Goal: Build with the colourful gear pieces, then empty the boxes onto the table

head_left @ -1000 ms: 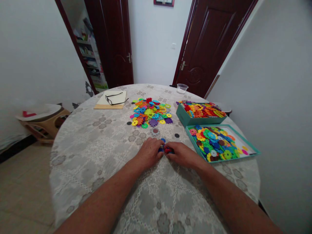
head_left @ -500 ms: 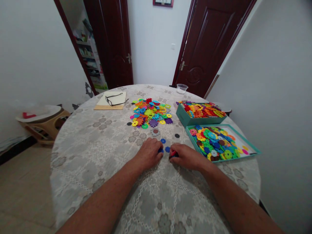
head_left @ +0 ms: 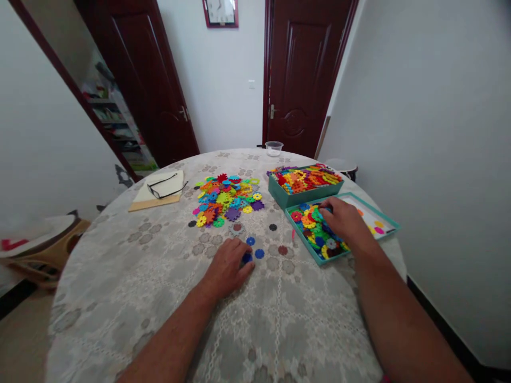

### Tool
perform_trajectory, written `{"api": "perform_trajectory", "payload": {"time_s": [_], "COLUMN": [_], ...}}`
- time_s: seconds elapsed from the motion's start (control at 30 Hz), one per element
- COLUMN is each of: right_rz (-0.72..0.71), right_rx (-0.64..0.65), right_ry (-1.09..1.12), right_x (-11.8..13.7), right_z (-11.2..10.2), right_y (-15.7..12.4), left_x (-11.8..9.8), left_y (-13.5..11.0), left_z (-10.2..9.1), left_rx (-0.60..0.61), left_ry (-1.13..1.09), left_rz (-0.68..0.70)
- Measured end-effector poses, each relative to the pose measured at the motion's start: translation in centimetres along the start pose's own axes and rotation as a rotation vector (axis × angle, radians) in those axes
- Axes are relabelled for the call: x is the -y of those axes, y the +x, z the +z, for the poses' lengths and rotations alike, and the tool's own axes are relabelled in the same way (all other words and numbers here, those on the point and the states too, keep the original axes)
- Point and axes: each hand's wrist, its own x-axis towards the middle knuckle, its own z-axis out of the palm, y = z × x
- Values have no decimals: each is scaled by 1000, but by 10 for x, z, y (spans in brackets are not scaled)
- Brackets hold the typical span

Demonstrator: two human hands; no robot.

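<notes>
My left hand [head_left: 228, 267] rests on the patterned tablecloth, thumb and fingers curled around a dark blue notched disc [head_left: 247, 258]. Two more blue notched discs, an upper one [head_left: 250, 241] and a lower one [head_left: 260, 254], lie just beyond its fingertips. A brown disc [head_left: 282, 250] lies to their right. Over at the shallow teal-edged tray [head_left: 305, 242], my right hand [head_left: 342, 217] reaches down into the colourful notched discs [head_left: 319, 230] with bent fingers. Whatever its fingertips pinch is hidden. A thin red piece [head_left: 293, 234] shows at the tray's left edge.
A heap of colourful gear-shaped pieces [head_left: 223, 199] lies mid-table. A teal box [head_left: 285, 198] full of pieces stands behind the tray. Glasses [head_left: 157, 192] rest on a paper pad [head_left: 171, 183] at left; a clear plastic bowl [head_left: 273, 149] stands at the far edge. A black disc [head_left: 273, 227] lies alone.
My right hand has moved from beside my left hand over to the tray, and the red piece it held is out of its grasp. The brown disc now shows on the cloth. The camera view has shifted.
</notes>
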Motion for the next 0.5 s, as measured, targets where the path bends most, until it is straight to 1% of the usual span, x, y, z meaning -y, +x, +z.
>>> {"api": "perform_trajectory", "payload": {"time_s": [0.07,0.13,0.23,0.3,0.4,0.5], "right_rz": [24,-5,-127,-259,-440,-511], "right_rx": [-31,-69,-101,-45,97,235], "right_ry": [-20,-26,-5,19,-6,-113], "right_x": [-9,-10,6,24,53,74], "right_z": [2,5,12,18,28,41], "right_y": [3,4,1,-6,-19,-32], "left_x": [1,2,2,1,-1,-1], "left_y": [1,1,1,1,0,0], "left_z": [1,1,1,1,0,0], "left_rx": [3,7,5,2,-5,-21], "left_ry": [2,7,20,27,42,52], "left_rz": [5,11,15,18,20,16]}}
